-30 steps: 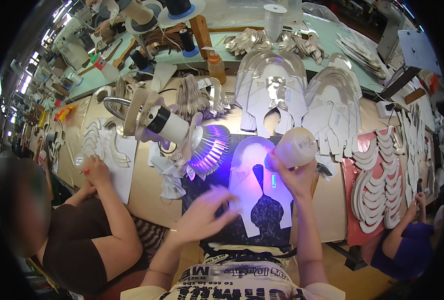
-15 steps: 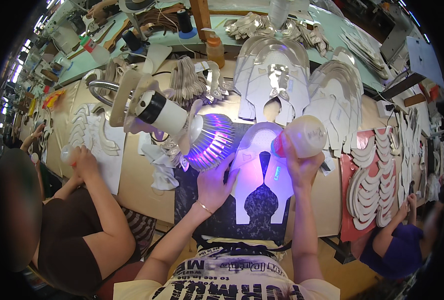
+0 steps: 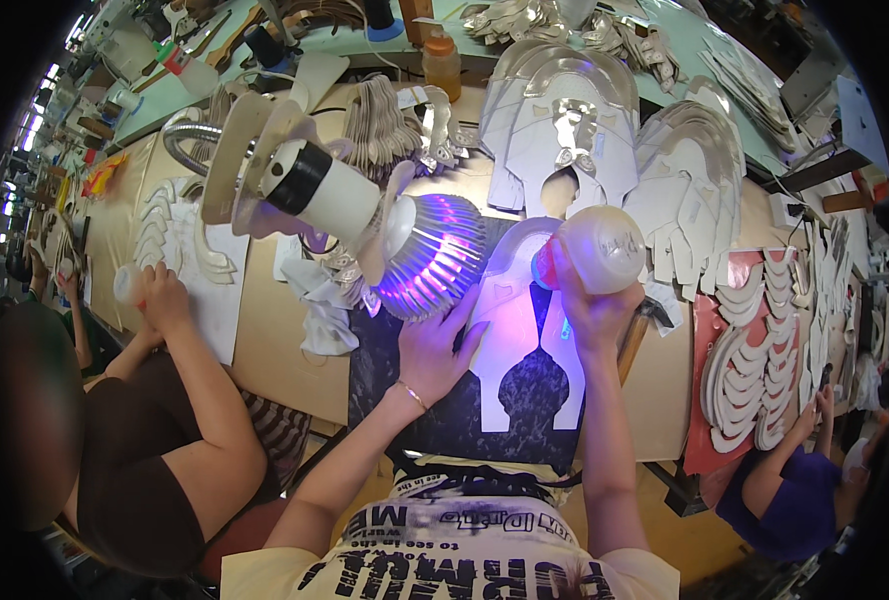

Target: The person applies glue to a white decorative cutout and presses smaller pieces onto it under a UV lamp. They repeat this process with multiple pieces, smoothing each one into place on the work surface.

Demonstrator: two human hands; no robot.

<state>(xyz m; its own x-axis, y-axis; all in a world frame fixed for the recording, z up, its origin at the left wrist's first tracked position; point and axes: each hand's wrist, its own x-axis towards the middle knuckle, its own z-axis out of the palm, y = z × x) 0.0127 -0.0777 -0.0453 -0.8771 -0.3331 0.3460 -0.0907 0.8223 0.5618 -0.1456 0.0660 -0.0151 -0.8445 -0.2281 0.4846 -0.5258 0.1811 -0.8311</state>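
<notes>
A white flat cut-out piece with two legs point(image 3: 497, 395) lies on a dark mottled slab point(image 3: 383, 375) in front of me. My right hand point(image 3: 595, 325) is wrapped round a translucent squeeze bottle point(image 3: 613, 245) with pale contents. Its red and blue cap end points left, over the upper part of the piece; the tip is hidden. My left hand point(image 3: 433, 355) rests at the left edge of the piece, fingers apart, holding nothing. Just above those fingers hangs a finned lamp point(image 3: 427, 255), casting violet light across the piece.
Stacked pale cut pieces point(image 3: 565, 120) stand behind the slab, with another stack point(image 3: 690, 170) to their right. A red sheet point(image 3: 707, 350) holds curved strips. A white cloth point(image 3: 327, 325) lies left of the slab. Co-workers sit on both sides; the left one's hand point(image 3: 165, 300) holds a bottle.
The whole view has shifted, so the bench sits higher in it. My right hand has brought the bottle slightly left over the white piece. My left hand stays at its left edge.
</notes>
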